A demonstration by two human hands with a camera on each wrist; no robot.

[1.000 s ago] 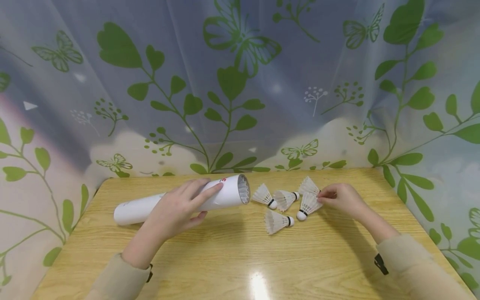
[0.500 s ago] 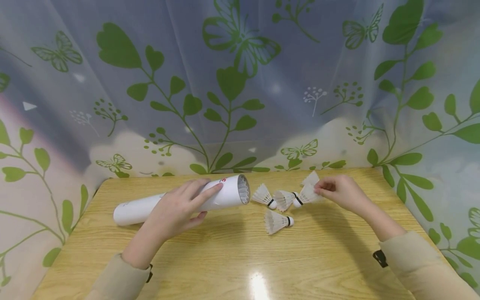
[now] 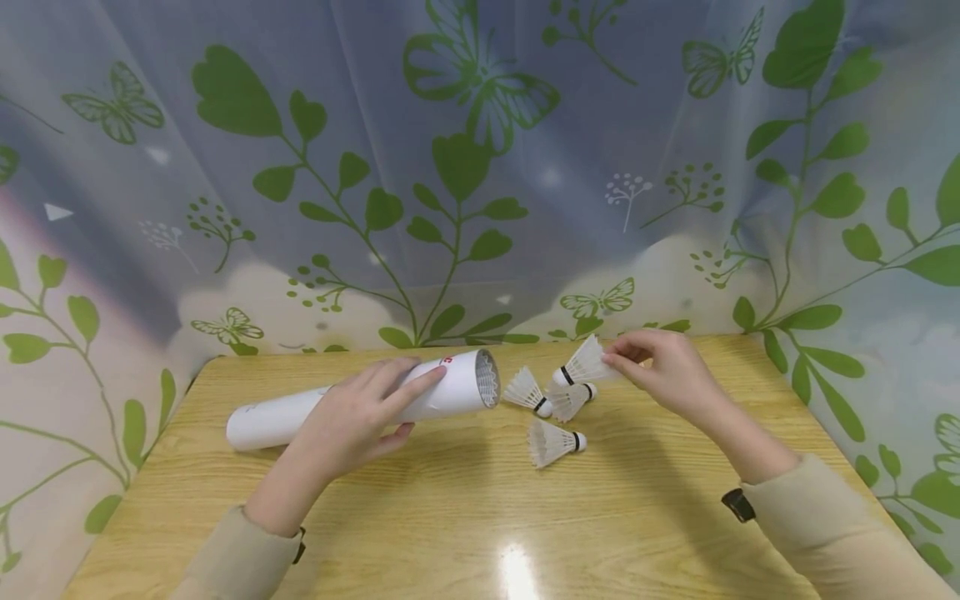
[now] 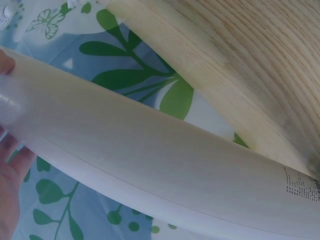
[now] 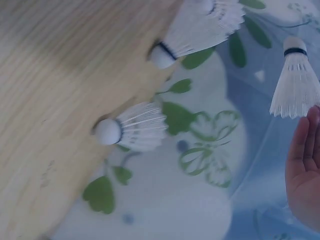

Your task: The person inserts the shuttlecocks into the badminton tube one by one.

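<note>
My left hand (image 3: 352, 417) grips a white shuttlecock tube (image 3: 442, 387), thumb on the near side and fingers over the top. Its uncapped end faces right, and a frilled white edge like feathers shows inside. The left wrist view shows the tube's plain side (image 4: 150, 145) and fingers at the left border. My right hand (image 3: 667, 371) pinches a white feather shuttlecock (image 3: 588, 358) by its skirt, cork pointing left, above the others. The right wrist view shows this held shuttlecock (image 5: 295, 87) at the fingertips. Below it lie three shuttlecocks, including one near the tube's mouth (image 3: 527, 390).
Another shuttlecock (image 3: 572, 401) lies under the held one, and one more (image 3: 553, 443) lies nearer the front, cork to the right. The wooden table (image 3: 450, 533) ends at a leaf-and-butterfly patterned curtain (image 3: 480, 208) behind and at both sides.
My right hand has lifted the pinched shuttlecock and carried it left, turning its cork from downward to leftward. A shuttlecock behind it is now out of sight. The left hand and tube have stayed put.
</note>
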